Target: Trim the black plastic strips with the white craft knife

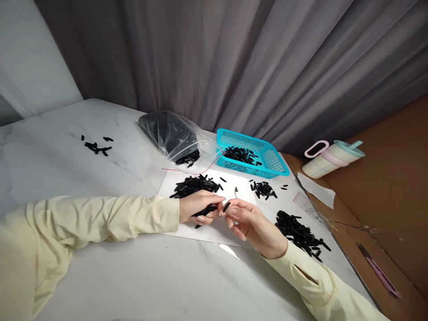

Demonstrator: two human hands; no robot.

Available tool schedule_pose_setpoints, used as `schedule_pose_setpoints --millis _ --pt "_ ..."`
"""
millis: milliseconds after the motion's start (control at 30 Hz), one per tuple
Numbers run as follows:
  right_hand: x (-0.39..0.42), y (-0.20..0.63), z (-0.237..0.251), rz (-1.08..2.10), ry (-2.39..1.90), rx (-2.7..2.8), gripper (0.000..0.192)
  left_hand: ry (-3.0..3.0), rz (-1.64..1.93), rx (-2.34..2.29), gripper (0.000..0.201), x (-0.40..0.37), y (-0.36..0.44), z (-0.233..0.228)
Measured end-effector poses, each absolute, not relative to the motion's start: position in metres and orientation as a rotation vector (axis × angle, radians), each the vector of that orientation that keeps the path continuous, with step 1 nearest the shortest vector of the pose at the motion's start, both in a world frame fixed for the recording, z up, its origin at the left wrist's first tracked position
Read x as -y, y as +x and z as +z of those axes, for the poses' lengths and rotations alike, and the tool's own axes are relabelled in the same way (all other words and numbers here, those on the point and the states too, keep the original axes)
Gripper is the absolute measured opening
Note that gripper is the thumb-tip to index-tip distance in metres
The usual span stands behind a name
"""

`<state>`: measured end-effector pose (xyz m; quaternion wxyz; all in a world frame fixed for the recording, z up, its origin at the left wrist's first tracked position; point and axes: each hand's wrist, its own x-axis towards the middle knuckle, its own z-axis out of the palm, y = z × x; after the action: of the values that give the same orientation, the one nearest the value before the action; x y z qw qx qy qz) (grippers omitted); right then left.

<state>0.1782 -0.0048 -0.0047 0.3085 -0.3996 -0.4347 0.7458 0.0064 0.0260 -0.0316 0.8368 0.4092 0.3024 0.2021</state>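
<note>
left hand (197,206) clamped on bunch of black pieces (204,210) | right hand (249,220) pinched one black piece (226,206) | teal basket (254,154) at 1 o'clock

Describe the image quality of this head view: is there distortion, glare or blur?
Head view: wide-angle bending tilts the table and curtain; soft even light, faint shadows under both hands; slight glare on the plastic bag; the small black pieces look a little smeared.
</note>
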Motion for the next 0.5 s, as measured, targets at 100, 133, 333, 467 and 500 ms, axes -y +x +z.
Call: schedule_pose_setpoints --millis 100,133,333,467,500 --pt "0.008 0.178 -0.018 2.132 -0.997 0.947 0.008 0.906 0.449 -0.67 0.035 -0.024 0.007 -0.03" --pt "0.009 0.178 -0.021 2.154 -0.98 0.907 0.007 0.91 0.458 -0.677 0.035 -0.023 0.008 -0.03" --pt "0.006 0.183 -0.029 2.203 -0.915 0.82 0.02 0.956 0.479 -0.74 0.031 -0.02 0.004 -0.028" --pt "0.005 0.184 -0.031 2.217 -0.899 0.897 0.016 0.94 0.477 -0.743 0.034 -0.019 0.0 -0.027" --pt "0.006 0.184 -0.031 2.206 -0.907 0.929 0.013 0.933 0.476 -0.736 0.035 -0.019 0.0 -0.027"
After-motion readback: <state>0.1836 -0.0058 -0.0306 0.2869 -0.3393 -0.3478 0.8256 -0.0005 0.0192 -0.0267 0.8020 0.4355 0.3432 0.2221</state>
